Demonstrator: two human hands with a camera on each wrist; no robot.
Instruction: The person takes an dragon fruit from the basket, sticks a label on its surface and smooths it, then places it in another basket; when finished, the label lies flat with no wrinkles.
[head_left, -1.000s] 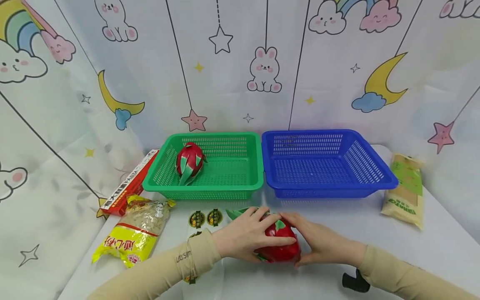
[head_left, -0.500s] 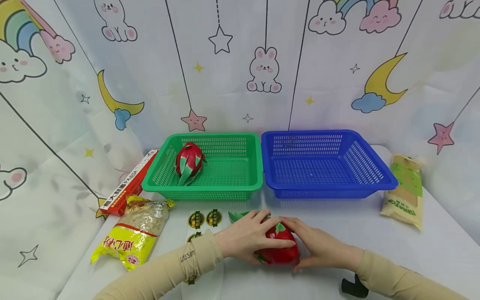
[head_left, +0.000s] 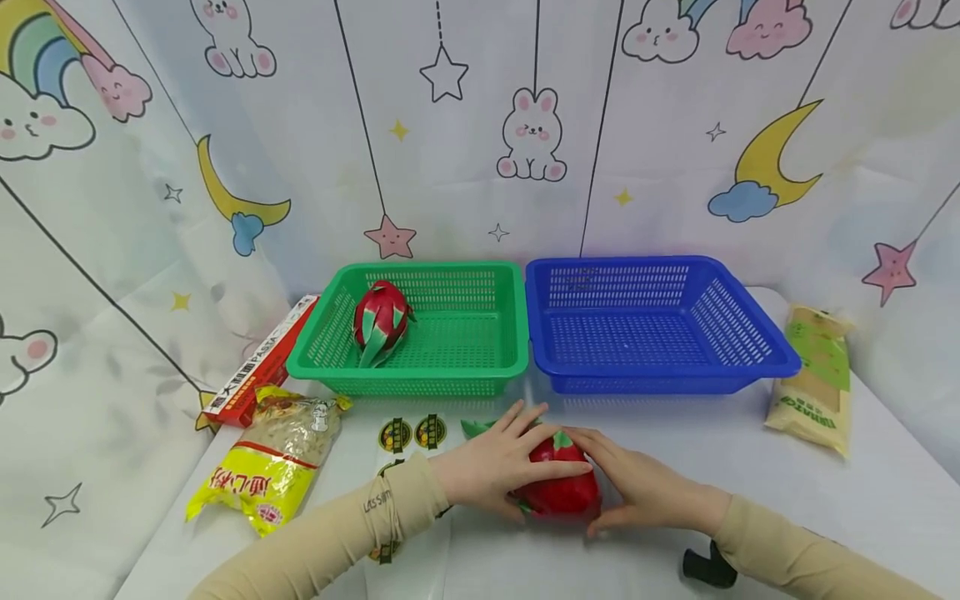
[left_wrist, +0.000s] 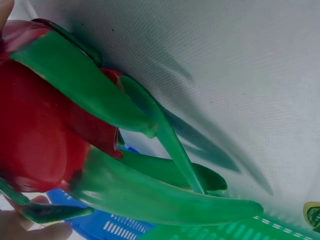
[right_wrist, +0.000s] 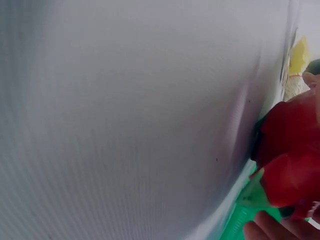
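A red dragon fruit (head_left: 561,497) with green leaf tips lies on its side on the white table, between both hands. My left hand (head_left: 495,465) holds its leafy end from above, fingers spread over the skin and thumb along the near side. Around the right end curves my right hand (head_left: 651,490), thumb near the bottom and fingers at the top. In the left wrist view, long green leaves (left_wrist: 165,202) stick out from the fruit. A second dragon fruit (head_left: 382,321) lies in the green basket (head_left: 412,379), at its left side.
A blue basket (head_left: 652,379) stands beside the green one. To the left are a red pasta box (head_left: 262,362) and a yellow bag of pasta (head_left: 273,462). A strip of round stickers (head_left: 431,431) lies by the left forearm. At right are a beige-green package (head_left: 813,379) and a black object (head_left: 708,567).
The head view has shifted slightly. My left fingers have lifted and spread a little on the dragon fruit; the fruit and right hand stay nearly in place.
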